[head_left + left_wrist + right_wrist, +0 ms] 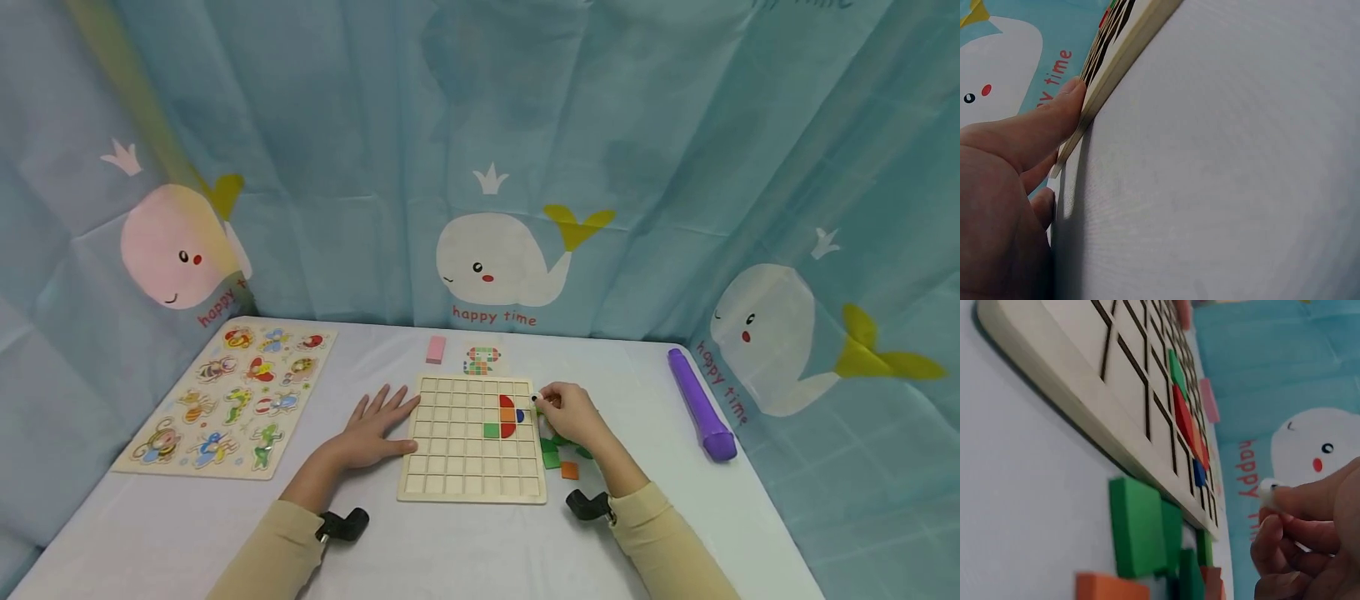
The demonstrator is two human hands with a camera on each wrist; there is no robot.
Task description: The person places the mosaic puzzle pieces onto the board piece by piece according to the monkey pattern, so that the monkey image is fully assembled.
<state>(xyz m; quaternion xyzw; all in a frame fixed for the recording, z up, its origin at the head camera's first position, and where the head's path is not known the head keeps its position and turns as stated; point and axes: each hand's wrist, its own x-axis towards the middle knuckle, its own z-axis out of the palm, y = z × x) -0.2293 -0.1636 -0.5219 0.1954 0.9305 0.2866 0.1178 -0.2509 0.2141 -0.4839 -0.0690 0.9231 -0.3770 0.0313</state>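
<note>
Piece (1267, 490), white, pinched in right hand (573, 412); left hand (367, 437), spread wide, touches board (467, 465); slack pinch might drop piece.

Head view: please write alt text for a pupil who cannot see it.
A person's right hand pinches a small white piece by the right edge of a wooden grid board holding coloured pieces; their left hand touches its left edge.

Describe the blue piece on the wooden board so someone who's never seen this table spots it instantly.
Start with the pale wooden board, divided into a grid, on the white table. Toward its right edge, an orange square sits between two red pieces. The blue piece is immediately right of that square, the only blue one on the board.
</note>
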